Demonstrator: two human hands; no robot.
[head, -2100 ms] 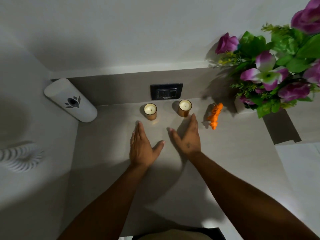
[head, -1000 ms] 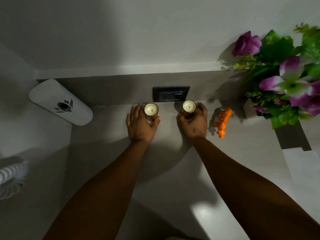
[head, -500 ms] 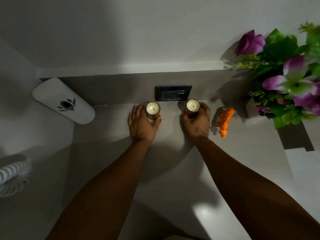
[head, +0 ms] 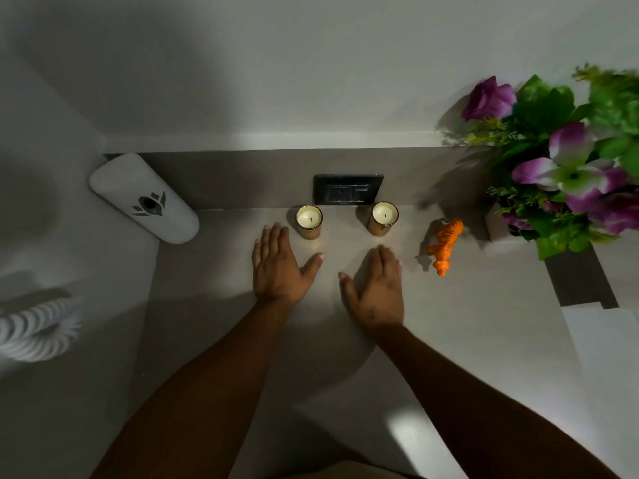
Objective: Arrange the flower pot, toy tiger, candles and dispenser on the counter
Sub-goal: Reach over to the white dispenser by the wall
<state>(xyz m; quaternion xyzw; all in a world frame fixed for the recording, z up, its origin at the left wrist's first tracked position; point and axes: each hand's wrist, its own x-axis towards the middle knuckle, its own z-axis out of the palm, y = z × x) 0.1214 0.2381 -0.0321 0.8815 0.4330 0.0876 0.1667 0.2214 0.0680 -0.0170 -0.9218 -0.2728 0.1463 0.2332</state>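
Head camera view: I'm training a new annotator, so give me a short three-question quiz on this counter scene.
1. True or false: the left hand grips a candle.
2. What stands between the right candle and the flower pot?
3. The wall socket sits: A) behind the two candles, B) beside the dispenser.

Key: 1 false, both hands lie open, with the right hand also empty; 2 the toy tiger; 3 A.

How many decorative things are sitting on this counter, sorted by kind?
Candles: 2, the left candle and the right candle
Toy tiger: 1
Flower pot: 1
Dispenser: 1
Total: 5
Both hands, the left hand and the right hand, hold nothing.
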